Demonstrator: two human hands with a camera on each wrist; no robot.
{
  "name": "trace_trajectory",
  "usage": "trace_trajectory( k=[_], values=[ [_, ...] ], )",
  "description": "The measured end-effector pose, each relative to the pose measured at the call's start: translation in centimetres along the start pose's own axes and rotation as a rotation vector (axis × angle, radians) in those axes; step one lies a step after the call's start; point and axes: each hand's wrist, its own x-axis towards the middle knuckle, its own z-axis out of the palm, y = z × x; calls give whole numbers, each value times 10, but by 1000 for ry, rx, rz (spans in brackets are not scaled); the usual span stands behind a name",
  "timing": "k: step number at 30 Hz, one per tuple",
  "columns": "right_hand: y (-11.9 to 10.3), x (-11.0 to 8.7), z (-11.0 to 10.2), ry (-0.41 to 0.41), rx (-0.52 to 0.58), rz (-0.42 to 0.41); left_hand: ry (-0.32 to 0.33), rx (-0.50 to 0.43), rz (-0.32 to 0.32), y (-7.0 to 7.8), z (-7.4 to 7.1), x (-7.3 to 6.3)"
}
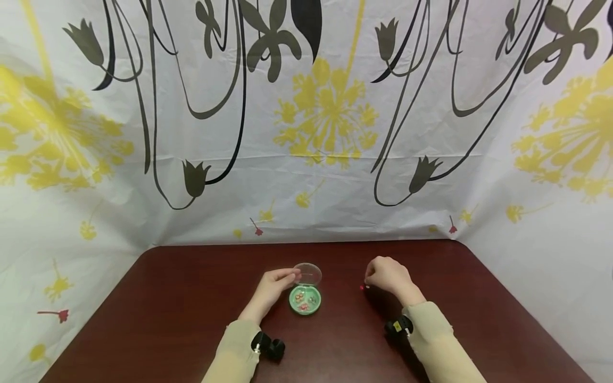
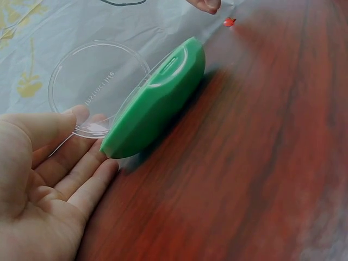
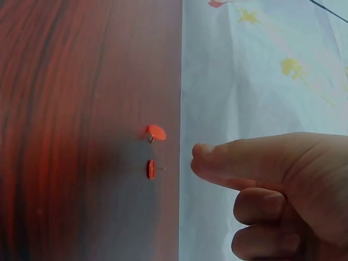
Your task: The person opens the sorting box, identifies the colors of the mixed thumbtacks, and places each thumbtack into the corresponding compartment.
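Note:
My left hand (image 1: 274, 287) pinches the edge of a clear round lid (image 1: 310, 273) between thumb and fingers. The lid stands raised on a small green round case (image 2: 155, 106), and a few small reddish and pale pieces (image 1: 303, 307) lie inside. Out to the right, my right hand (image 3: 272, 179) hovers with thumb tip against index finger and the other fingers curled; nothing shows between the tips. Just beyond those fingertips, a red disc with a thin metal pin (image 3: 156, 132) and a second red pinned disc (image 3: 151, 169) lie on the table, apart from the hand.
The dark reddish-brown table (image 1: 201, 282) has a floral cloth (image 1: 311, 213) hanging behind it and at both sides. Each wrist wears a black camera, the left one (image 1: 270, 347) and the right one (image 1: 398, 325).

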Motion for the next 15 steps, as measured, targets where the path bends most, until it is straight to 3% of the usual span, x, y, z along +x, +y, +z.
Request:
trace_trajectory(
  k=[15],
  values=[
    [5,2,6,-32,-24,31,1,6,4,1,-1,-1]
  ],
)
